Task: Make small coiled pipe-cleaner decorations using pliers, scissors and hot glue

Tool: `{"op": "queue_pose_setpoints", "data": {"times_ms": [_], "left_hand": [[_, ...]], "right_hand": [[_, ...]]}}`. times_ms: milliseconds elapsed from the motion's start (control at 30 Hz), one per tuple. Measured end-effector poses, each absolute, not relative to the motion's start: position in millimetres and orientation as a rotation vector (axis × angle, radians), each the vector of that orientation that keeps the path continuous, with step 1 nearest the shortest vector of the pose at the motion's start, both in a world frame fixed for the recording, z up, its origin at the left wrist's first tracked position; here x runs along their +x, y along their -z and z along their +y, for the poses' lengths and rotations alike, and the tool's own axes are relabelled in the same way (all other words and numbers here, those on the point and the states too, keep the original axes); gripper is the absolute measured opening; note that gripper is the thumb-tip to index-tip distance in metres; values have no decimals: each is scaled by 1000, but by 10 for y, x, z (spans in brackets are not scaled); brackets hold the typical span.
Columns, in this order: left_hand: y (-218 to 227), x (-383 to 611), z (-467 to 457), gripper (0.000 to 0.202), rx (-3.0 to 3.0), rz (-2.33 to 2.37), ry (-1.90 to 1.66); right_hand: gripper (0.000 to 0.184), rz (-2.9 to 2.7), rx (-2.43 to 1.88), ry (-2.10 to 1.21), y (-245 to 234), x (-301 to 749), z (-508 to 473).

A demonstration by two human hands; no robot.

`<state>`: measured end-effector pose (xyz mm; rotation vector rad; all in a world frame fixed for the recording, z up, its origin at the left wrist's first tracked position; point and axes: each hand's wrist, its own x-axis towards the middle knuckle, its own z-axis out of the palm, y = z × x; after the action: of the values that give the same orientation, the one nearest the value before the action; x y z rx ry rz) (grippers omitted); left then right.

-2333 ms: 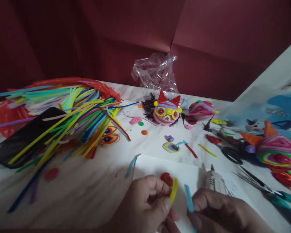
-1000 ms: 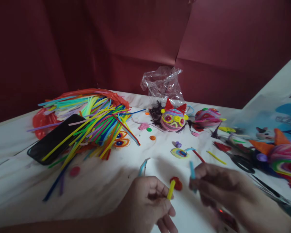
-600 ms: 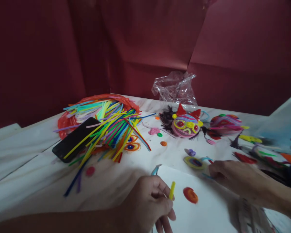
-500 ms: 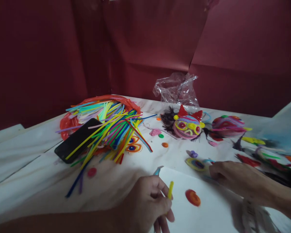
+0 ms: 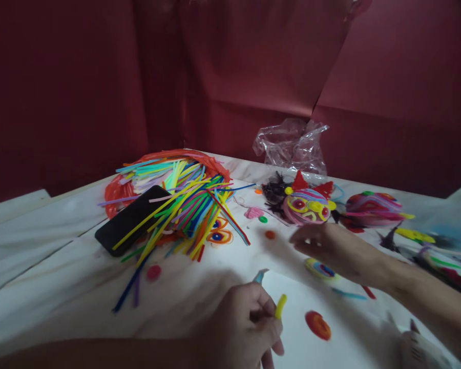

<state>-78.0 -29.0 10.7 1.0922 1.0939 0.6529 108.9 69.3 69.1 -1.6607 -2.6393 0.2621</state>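
**Two hands, one yellow stub pinched, one hand reaching over the craft litter**

While the left hand keeps its grip pressed together on one short yellow pipe-cleaner piece, pinched between thumb and forefinger with the free end standing up just past the fingertips, the right hand stretches flat and low across the surface with its fingers loosely spread and nothing visibly in them; motion blur hides the fingertips.

Counted outward from the left grip: one red coiled disc lies just to its right on the one white paper sheet, apart from the fingers. One light-blue strip end pokes up just beyond the knuckles at the sheet's corner. Under the right wrist sits one multicoloured spiral, and beside it one blue and one red short strip.

Ahead of the right hand's fingers lies one small orange button shape, with one green one and a pink scrap beyond it. Past those stand two wound yarn-like balls: one face ball with red ears and one plain striped ball. One crumpled clear bag is behind them.

Far to the left of both hands, one black phone lies under one large heap of coloured strips; I cannot count them. One pink disc lies alone nearer the left grip.

Open room lies left of the left grip, bare cloth up to the surface's near edge; the right side is crowded.
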Motion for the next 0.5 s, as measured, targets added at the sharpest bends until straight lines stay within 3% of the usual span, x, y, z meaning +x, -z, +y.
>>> {"op": "queue_pose_setpoints", "data": {"times_ms": [233,500], "left_hand": [[31,-800,-292,15,1109,1119,-657],[-64,-845,-315,14,1144,1264,-573]], "right_hand": [[21,-2774,-1179,-556,-641,-196,1086],[27,-2859,-1358,-451,-479,-352,1434]]}}
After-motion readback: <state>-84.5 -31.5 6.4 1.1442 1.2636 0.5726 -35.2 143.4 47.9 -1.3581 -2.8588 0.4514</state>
